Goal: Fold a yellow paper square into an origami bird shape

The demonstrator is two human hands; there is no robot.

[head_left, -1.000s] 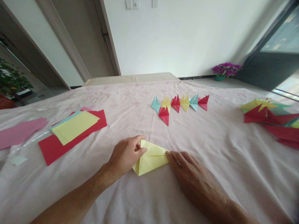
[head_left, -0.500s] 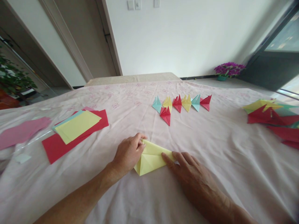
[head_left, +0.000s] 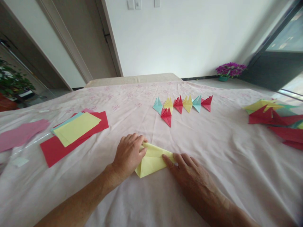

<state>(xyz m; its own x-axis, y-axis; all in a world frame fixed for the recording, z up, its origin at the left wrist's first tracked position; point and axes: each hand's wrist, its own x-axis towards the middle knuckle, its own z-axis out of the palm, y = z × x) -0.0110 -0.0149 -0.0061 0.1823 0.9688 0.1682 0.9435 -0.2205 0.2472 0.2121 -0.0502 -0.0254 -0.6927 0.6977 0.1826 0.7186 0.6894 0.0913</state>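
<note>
The left hand (head_left: 129, 154) pinches the wide end of the folded yellow paper (head_left: 152, 165), which lies on the surface (head_left: 146, 205); the right hand (head_left: 193, 171) rests thumb and fingers at its narrow tip, whether gripping I cannot tell. Creasing seems the step in hand, calling next for matched edges and firm pressure. Beyond, a green pot (head_left: 223, 78) holds purple flowers (head_left: 230, 69).

Left grip (head_left: 129, 154) and right grip (head_left: 193, 175) at opposite ends of folded yellow paper (head_left: 153, 162) — red folded shape (head_left: 167, 118) beyond
</note>
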